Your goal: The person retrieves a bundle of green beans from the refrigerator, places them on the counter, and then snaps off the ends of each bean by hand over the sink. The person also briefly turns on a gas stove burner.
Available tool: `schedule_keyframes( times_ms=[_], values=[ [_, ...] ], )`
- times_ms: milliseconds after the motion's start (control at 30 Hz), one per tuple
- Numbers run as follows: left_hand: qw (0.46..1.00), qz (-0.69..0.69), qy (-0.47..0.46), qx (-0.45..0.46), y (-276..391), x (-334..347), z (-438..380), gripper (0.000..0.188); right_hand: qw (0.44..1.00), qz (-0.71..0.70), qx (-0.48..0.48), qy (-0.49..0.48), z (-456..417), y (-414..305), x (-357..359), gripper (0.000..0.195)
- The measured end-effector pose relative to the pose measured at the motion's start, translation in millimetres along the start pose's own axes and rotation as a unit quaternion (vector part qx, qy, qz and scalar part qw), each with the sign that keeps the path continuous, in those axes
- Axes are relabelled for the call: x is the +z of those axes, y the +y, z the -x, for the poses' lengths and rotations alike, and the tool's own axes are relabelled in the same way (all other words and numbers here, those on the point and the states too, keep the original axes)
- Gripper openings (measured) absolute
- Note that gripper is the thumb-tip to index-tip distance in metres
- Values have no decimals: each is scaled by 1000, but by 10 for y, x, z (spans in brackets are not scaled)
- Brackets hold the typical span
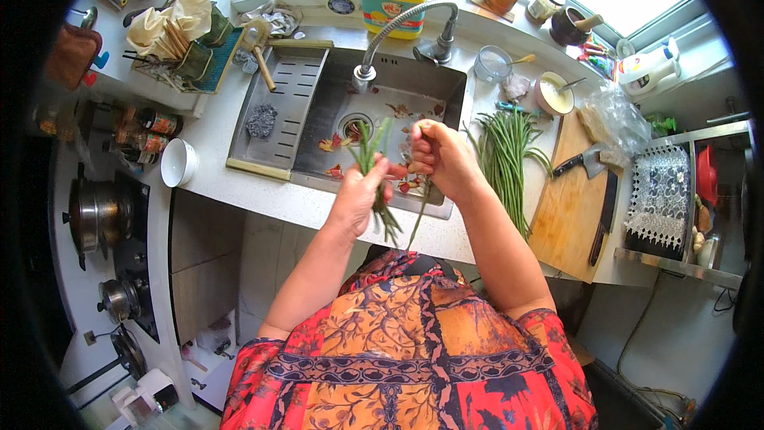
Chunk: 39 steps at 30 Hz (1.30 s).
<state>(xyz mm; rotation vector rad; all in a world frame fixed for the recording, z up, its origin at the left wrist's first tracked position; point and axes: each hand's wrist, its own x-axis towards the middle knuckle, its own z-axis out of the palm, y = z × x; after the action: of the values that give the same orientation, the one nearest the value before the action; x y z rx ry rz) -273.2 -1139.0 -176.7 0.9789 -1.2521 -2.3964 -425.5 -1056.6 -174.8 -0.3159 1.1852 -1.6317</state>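
Note:
My left hand (359,194) is closed around a bunch of short green bean pieces (372,140), their ends showing above and below the fist. Close beside it, my right hand (444,158) grips one long green bean (420,220) that hangs below the fingers. Both hands are over the front part of a steel sink (456,89). Red and yellow peelings (334,143) lie around its drain, and more lie below my hands. On the counter right of the sink rests a heap of yardlong beans (506,161).
Right of the heap, a wooden cutting board (558,221) bears a cleaver (588,161) and a long dark knife (604,215). A flexible faucet (412,12) arches over the sink. A white bowl (179,162) stands at the counter's left edge, near a stove with pots (101,215).

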Motion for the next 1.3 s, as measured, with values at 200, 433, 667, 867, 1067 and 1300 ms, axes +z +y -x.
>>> schedule_keyframes(
  times_ms=[200,433,667,867,1067,1300],
  values=[
    [987,73,-115,-79,-7,150,-9,14,949,-258,-13,-180,4,-119,75,19],
    [998,51,-3,42,-35,35,-41,10,972,227,-45,43,429,152,-225,34],
    [995,65,16,73,-21,1,-56,10,806,584,-92,35,796,411,1,18],
    [994,69,20,82,-155,62,19,12,968,152,-49,193,641,724,-161,24],
    [987,99,87,89,-342,152,95,11,865,404,-24,297,321,992,-476,10],
    [978,140,84,129,-16,-91,18,15,945,234,-20,228,285,592,-413,20]
  ],
)
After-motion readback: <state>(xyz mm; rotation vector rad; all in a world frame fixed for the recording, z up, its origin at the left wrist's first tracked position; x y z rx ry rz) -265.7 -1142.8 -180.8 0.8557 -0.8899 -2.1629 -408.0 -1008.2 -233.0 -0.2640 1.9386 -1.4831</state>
